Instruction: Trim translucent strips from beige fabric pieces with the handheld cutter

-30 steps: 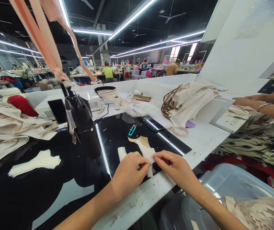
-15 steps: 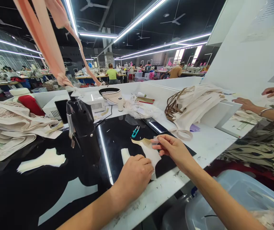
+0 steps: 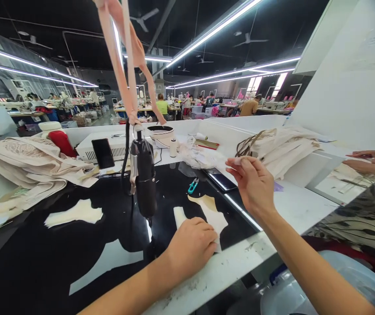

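Note:
My left hand (image 3: 192, 245) rests with curled fingers on the lower part of a cream fabric piece (image 3: 214, 216) at the near edge of the black surface; anything under the fingers is hidden. Raised to the right, my right hand (image 3: 255, 181) pinches a small translucent scrap (image 3: 237, 161) above the dark phone-like slab (image 3: 222, 181). Teal snips (image 3: 193, 186) lie just beyond the fabric. To the left are a stack of cream pieces (image 3: 74, 213) and a grey-white curved template (image 3: 105, 264).
A black hand tool (image 3: 145, 179) hangs from pink straps at centre-left. Fabric piles lie on the left (image 3: 39, 162) and right (image 3: 286, 146). A co-worker's hands (image 3: 371, 162) show at far right. A clear tub (image 3: 338, 284) is below the table edge.
My right hand has lifted up and away from the fabric with the scrap. My left hand stays on the fabric. The view has shifted left, and the hanging tool appears farther right.

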Demonstrator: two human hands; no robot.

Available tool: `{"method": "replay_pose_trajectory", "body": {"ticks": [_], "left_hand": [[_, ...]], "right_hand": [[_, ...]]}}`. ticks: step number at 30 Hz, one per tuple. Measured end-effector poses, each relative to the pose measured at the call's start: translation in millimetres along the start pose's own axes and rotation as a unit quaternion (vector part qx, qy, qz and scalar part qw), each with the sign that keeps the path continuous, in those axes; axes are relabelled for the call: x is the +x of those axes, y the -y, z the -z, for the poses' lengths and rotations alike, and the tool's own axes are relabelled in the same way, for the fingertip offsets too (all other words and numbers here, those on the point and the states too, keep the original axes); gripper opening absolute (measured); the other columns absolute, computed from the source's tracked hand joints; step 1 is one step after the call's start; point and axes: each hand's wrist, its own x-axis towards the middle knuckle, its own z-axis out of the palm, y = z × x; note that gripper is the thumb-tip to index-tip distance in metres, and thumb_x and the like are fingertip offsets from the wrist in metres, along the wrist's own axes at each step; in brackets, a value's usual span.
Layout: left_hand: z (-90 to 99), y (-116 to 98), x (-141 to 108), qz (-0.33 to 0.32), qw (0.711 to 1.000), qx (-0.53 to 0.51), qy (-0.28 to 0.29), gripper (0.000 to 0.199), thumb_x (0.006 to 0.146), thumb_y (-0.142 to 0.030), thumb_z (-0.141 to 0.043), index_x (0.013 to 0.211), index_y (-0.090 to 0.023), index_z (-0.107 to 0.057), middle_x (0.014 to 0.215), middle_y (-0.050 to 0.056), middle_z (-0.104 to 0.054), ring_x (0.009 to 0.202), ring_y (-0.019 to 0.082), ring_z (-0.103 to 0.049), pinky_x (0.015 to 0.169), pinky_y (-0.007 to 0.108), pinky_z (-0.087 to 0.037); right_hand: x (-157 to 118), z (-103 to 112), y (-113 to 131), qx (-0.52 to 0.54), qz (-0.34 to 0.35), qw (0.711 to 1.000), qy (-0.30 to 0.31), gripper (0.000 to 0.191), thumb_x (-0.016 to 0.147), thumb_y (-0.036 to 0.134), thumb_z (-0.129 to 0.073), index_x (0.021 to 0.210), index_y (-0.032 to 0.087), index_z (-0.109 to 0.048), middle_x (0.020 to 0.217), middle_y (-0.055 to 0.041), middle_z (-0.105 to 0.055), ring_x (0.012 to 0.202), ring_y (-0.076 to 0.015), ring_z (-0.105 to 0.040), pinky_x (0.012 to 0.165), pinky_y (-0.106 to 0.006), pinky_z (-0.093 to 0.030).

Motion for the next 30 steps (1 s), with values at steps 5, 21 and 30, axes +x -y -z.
{"method": "replay_pose_trajectory", "body": {"ticks": [5, 21, 30], "left_hand": [[11.6, -4.8, -13.5, 0.023, 0.999, -0.019, -0.013, 0.014, 0.099, -0.021, -0.058, 0.101, -0.021, -0.072, 0.112, 0.003, -0.074, 0.103, 0.020, -0.066, 0.094, 0.033, -0.052], [88.4, 3.2, -98.8, 0.294, 0.810, -0.500, -0.088, 0.036, 0.091, -0.046, -0.068, 0.116, -0.019, -0.070, 0.112, 0.005, -0.072, 0.101, 0.017, -0.064, 0.087, 0.028, -0.047], [103.2, 9.6, -133.8, 0.361, 0.757, -0.536, -0.097, 0.029, 0.079, -0.042, -0.081, 0.088, -0.015, -0.073, 0.079, 0.001, -0.069, 0.072, 0.011, -0.053, 0.067, 0.024, -0.039]], "right_hand": [[-33.0, -6.1, 31.6, 0.035, -0.001, 0.998, 0.044, 0.021, 0.093, 0.041, -0.063, 0.080, 0.025, -0.063, 0.071, 0.0010, -0.053, 0.068, -0.0144, -0.055, 0.067, -0.026, -0.051], [-150.5, -50.2, 31.7, 0.124, -0.192, 0.942, 0.247, 0.038, 0.099, 0.047, -0.055, 0.071, 0.021, -0.059, 0.057, 0.0018, -0.044, 0.057, -0.0145, -0.041, 0.055, -0.028, -0.035], [-167.3, -70.8, 26.6, -0.036, -0.237, 0.933, 0.269, 0.031, 0.092, 0.052, -0.067, 0.100, 0.024, -0.074, 0.083, -0.0028, -0.070, 0.060, -0.0115, -0.054, 0.059, -0.025, -0.048]]}}
